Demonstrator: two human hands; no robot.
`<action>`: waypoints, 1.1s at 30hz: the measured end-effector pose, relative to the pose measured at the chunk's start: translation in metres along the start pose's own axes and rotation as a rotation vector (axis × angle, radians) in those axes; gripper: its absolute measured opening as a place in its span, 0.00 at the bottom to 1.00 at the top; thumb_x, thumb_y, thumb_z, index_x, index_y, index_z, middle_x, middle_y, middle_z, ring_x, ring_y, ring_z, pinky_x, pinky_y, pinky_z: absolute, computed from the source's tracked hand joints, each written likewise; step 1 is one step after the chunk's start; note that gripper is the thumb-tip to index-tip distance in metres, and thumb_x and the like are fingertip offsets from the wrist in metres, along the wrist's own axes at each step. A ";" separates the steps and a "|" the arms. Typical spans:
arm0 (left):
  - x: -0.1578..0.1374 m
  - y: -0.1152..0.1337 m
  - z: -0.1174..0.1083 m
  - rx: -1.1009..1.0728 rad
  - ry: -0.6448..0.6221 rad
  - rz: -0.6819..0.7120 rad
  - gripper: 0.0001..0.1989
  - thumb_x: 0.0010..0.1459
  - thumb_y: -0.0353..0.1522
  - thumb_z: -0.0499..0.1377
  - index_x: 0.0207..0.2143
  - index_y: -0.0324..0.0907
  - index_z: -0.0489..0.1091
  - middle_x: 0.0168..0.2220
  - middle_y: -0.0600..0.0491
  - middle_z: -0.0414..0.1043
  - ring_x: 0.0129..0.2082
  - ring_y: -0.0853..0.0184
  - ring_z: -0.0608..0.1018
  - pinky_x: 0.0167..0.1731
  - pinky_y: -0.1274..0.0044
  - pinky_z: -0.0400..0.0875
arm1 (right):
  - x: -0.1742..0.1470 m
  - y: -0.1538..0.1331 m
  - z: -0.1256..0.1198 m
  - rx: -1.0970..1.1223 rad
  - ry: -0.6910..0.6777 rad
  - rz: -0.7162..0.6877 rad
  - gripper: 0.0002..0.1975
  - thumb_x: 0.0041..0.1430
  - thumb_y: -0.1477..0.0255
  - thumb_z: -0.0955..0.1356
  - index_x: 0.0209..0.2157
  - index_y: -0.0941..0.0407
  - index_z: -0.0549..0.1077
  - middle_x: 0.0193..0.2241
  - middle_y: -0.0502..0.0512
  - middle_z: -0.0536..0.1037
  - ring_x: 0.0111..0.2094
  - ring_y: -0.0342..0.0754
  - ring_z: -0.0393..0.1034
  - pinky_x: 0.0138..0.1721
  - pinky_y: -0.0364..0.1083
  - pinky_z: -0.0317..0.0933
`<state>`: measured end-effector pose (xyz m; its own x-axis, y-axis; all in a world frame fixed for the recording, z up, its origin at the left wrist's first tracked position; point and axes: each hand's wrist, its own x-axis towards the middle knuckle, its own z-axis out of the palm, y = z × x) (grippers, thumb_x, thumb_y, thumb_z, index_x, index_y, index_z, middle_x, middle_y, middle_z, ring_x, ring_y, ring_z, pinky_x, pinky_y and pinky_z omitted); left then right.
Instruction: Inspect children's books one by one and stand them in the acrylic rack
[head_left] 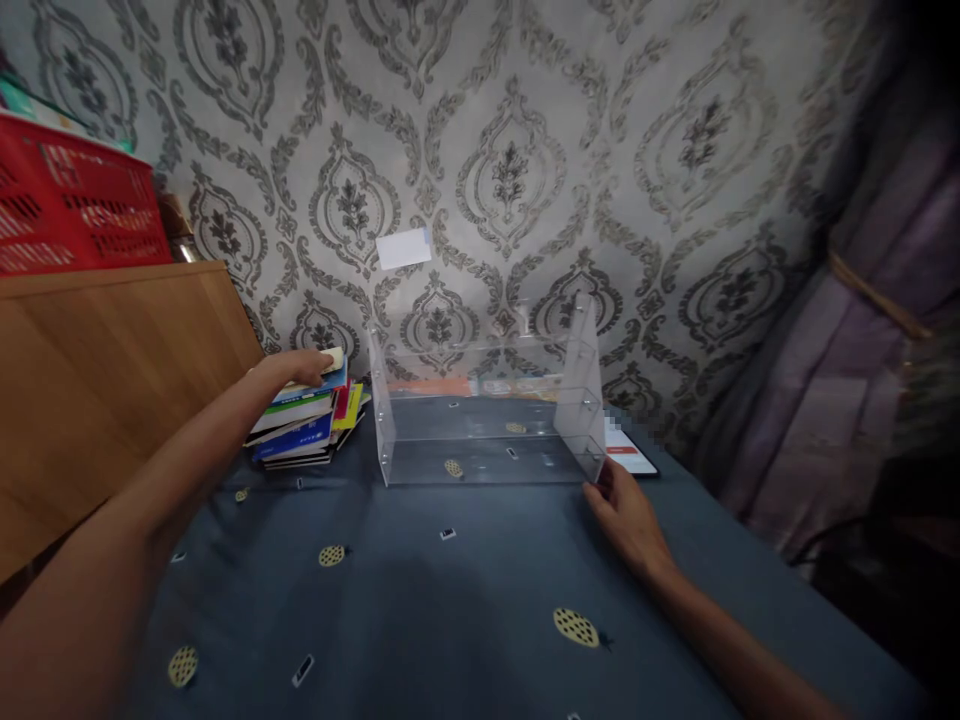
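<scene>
A clear acrylic tiered rack (480, 462) stands upright on the cloth-covered surface against the wall. My right hand (626, 510) is closed at its lower right front corner, with the fingertips partly hidden behind the side panel. At the left, a stack of books (296, 435) lies unevenly piled, with white, blue and yellow covers showing. On top of that pile is my left hand (304, 368), its fingers bent against a small cream-coloured item (333, 357). The exact kind of this item is not clear.
A wooden cabinet (120, 370) with a red plastic basket (82, 195) on top borders the left side. Behind the rack's right side lies a tablet-like device (628, 450) with a lit screen. A tied curtain (832, 400) hangs at the right. The dark blue cloth (420, 610) has pineapple prints.
</scene>
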<state>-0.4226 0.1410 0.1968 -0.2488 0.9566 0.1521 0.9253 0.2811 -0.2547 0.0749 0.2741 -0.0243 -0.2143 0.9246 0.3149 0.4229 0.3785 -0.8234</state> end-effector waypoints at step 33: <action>-0.117 -0.002 0.078 0.061 0.297 -0.229 0.31 0.67 0.45 0.53 0.68 0.44 0.55 0.67 0.39 0.59 0.66 0.44 0.61 0.61 0.51 0.52 | -0.004 -0.021 -0.005 -0.030 -0.097 0.106 0.19 0.53 0.64 0.64 0.47 0.55 0.66 0.50 0.68 0.76 0.50 0.64 0.73 0.55 0.60 0.65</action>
<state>-0.4175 0.0347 0.1046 -0.3447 0.8070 0.4795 0.8344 0.4974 -0.2374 0.0718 0.2631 -0.0060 -0.2506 0.9514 0.1789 0.4738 0.2816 -0.8344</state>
